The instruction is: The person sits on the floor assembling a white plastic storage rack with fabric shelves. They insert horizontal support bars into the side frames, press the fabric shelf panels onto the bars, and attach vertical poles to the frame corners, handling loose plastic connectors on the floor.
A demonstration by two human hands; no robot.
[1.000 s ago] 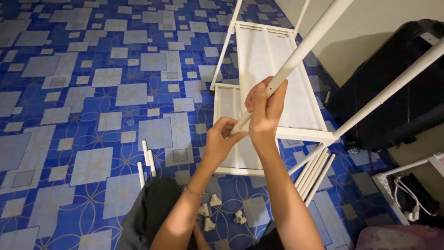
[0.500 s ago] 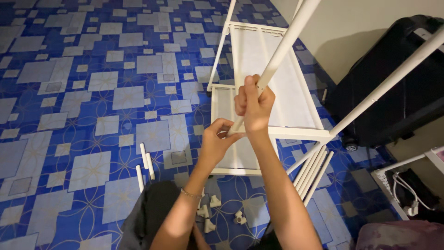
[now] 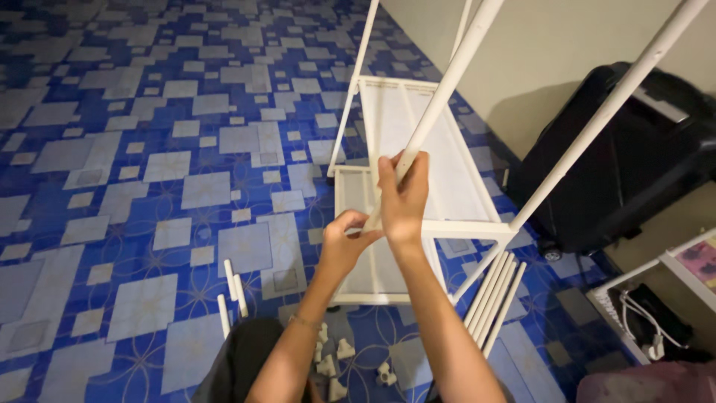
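Observation:
A long white tube (image 3: 455,71) slants from the top of the view down toward me. My right hand (image 3: 404,200) is wrapped around it near its lower end. Just below, my left hand (image 3: 344,242) pinches the tube's bottom tip with fingers and thumb. Behind both hands stands a white rack frame with mesh shelves (image 3: 418,142), partly put together. A second white tube (image 3: 604,116) of the rack slants up at the right.
Several loose white tubes (image 3: 496,295) lie on the blue patterned floor right of the rack. Three short white tubes (image 3: 231,295) lie at the left. Small white plastic connectors (image 3: 343,358) sit near my knees. A black suitcase (image 3: 634,160) stands against the wall at right.
My right hand has slid slightly down and left along the tube, and my left hand has come up close under it at the tube's end.

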